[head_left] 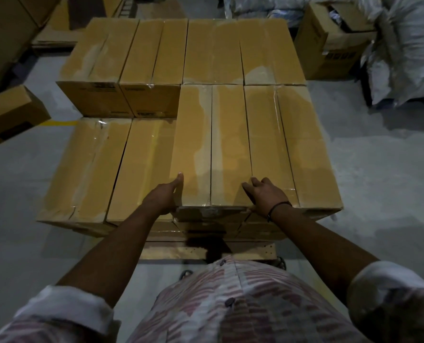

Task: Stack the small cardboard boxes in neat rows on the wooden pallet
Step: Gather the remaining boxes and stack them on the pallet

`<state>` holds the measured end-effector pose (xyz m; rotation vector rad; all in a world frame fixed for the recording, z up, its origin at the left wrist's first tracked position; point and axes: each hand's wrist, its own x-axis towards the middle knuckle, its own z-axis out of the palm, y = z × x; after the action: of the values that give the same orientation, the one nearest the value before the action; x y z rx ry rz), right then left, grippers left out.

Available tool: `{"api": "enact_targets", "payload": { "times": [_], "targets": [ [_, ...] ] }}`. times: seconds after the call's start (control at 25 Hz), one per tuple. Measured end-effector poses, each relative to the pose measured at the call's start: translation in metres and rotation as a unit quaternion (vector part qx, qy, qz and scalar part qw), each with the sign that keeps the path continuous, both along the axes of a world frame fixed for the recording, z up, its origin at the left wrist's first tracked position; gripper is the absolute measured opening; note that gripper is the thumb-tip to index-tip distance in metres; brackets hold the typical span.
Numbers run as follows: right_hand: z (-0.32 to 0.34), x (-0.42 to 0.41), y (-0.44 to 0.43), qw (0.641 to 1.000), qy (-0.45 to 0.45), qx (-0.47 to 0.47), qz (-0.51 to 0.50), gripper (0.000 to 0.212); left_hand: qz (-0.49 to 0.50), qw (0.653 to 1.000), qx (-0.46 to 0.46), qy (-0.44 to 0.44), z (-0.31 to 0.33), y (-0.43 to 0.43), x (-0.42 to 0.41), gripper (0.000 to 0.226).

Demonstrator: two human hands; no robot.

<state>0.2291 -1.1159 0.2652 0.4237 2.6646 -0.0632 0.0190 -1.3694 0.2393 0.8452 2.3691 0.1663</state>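
We see a wooden pallet [171, 252] on the grey concrete floor [379, 181], with taped cardboard boxes [87, 169] packed side by side in rows on it. Also on the floor are a loose box [10, 115] at left, and an open carton [329, 45] and white sacks [409, 53] at far right.

Room above the low front-left boxes [102, 169]
Taller boxes [230, 134] wall it behind and right; floor [379, 181] flanks the pallet [181, 252], a loose box [10, 112] left, sacks [409, 53] right.

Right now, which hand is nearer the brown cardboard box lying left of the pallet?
Left. The left hand presses the left side of the tan taped top box, toward the brown cardboard floor box; the right hand grips the top box's right edge, farther.
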Motion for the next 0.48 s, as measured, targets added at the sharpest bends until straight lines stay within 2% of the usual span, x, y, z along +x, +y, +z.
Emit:
{"api": "enact_targets", "payload": {
  "times": [0.16, 0.48],
  "targets": [
    [0.0010, -0.0031, -0.0029, 1.000, 0.009, 0.008, -0.010, 0.079, -0.006, 1.000, -0.020, 0.009, 0.0020, 0.0056, -0.0022, 0.126],
    [-0.0016, -0.0013, 0.0054, 1.000, 0.003, 0.002, 0.016, 0.082, -0.011, 0.999, -0.022, 0.030, -0.0049, 0.0016, 0.0013, 0.126]
  ]
}}
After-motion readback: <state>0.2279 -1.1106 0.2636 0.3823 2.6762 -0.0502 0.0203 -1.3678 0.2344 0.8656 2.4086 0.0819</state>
